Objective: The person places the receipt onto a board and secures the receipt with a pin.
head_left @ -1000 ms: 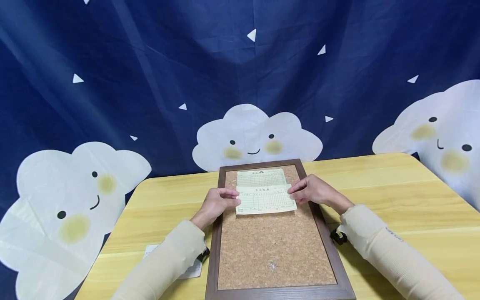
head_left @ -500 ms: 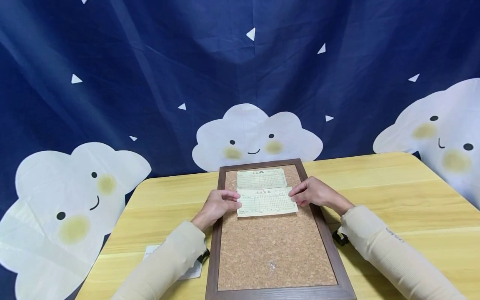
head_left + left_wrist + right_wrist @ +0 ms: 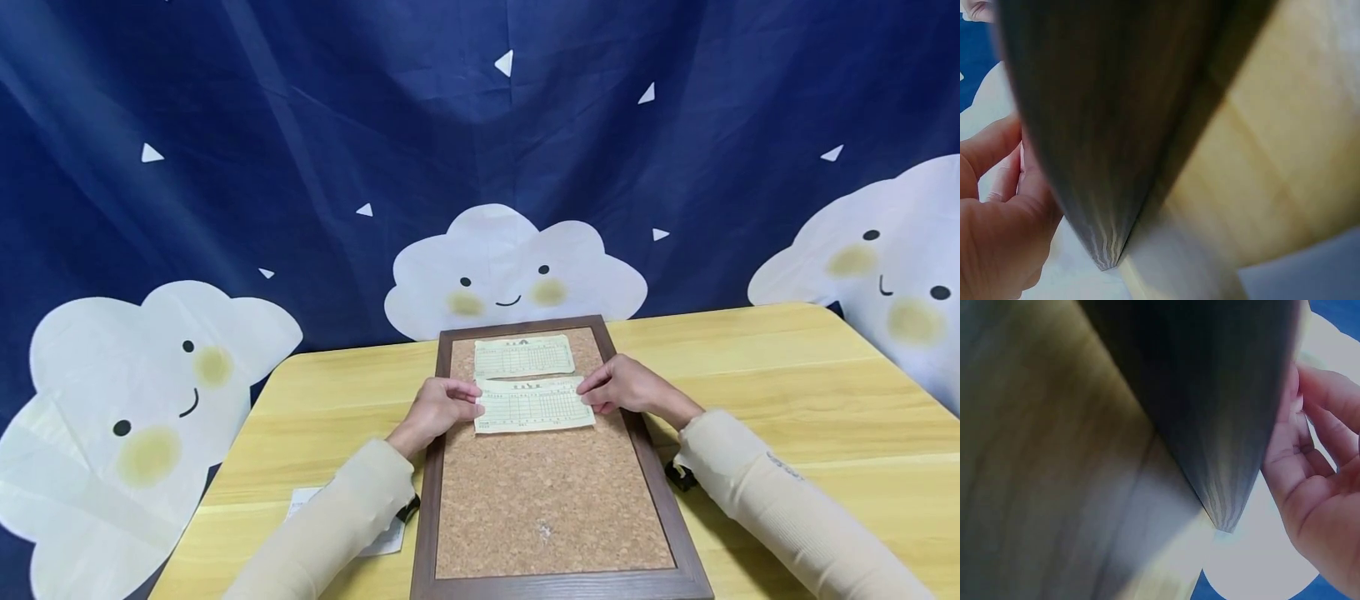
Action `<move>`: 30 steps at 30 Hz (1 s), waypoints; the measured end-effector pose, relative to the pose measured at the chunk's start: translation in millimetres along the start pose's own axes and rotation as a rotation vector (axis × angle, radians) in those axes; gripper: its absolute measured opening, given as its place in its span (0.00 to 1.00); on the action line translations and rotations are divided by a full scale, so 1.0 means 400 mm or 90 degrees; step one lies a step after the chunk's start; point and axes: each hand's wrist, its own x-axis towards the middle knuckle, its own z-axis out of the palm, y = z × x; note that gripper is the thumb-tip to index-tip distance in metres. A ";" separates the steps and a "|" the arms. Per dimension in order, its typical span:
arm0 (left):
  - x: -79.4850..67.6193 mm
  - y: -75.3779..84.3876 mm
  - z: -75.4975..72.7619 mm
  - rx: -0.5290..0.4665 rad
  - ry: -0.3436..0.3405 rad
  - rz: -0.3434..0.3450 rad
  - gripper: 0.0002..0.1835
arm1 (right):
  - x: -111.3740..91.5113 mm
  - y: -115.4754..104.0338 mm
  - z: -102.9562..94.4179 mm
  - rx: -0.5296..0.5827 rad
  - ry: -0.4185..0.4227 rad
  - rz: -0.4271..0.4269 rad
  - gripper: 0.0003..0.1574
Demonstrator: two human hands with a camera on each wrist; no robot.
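A pale green printed form slip with a ruled grid lies low over the cork board, held at both ends. My left hand pinches its left edge between thumb and fingers. On the opposite side, my right hand pinches the right edge. Just above it, a second form slip of the same kind lies on the cork near the top. In the left wrist view the board's dark frame hides the slip from the left hand; the right wrist view likewise shows only the right hand beside the frame.
The dark wooden frame surrounds the cork on a light wood table. A white printed paper lies left of the board, partly under the left sleeve. A blue curtain with white clouds hangs behind the table.
The held slip has moved slightly down toward the near side, so the upper slip shows more fully and the two barely overlap. Both hands keep their pinch.
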 end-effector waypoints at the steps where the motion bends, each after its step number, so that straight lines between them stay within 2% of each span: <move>1: 0.000 0.001 0.000 0.006 0.002 -0.002 0.11 | 0.001 -0.001 0.000 -0.001 0.001 0.003 0.09; 23: 0.000 0.007 0.003 0.135 0.023 0.034 0.09 | 0.016 0.003 0.008 -0.031 0.008 0.008 0.07; 30: -0.001 0.012 0.004 0.186 0.015 0.043 0.08 | 0.019 0.002 0.009 -0.045 0.010 0.019 0.06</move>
